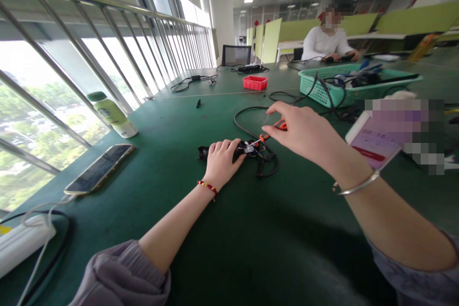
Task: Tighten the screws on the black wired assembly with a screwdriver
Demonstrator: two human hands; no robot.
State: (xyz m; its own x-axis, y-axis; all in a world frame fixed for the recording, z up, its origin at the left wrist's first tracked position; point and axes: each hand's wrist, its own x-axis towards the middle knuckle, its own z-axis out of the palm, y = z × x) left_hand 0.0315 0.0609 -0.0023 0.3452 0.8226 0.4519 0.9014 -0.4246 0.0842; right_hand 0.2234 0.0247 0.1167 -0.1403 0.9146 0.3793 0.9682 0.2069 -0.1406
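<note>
My left hand [223, 160] is closed around a slim black device [203, 153], pressing it down on the green table. At the device's right end, silvery metal and thin wires [255, 149] show. My right hand [299, 129] is above and to the right, with a slanted orange-handled screwdriver [282, 125] in its grip; the tool's thin shaft reaches the open end of the device. The thumb crosses the handle, the index finger is bent apart from it, and the other fingers are hidden. A black cable [236, 117] curves away behind the device.
A phone [100, 169] and a green-capped bottle [113, 114] are at left, near a white power strip [27, 244]. Farther back are a red tray [255, 82] and a teal basket [319, 87] of cables. A lit phone [376, 141] leans at right. Another person [326, 43] sits across.
</note>
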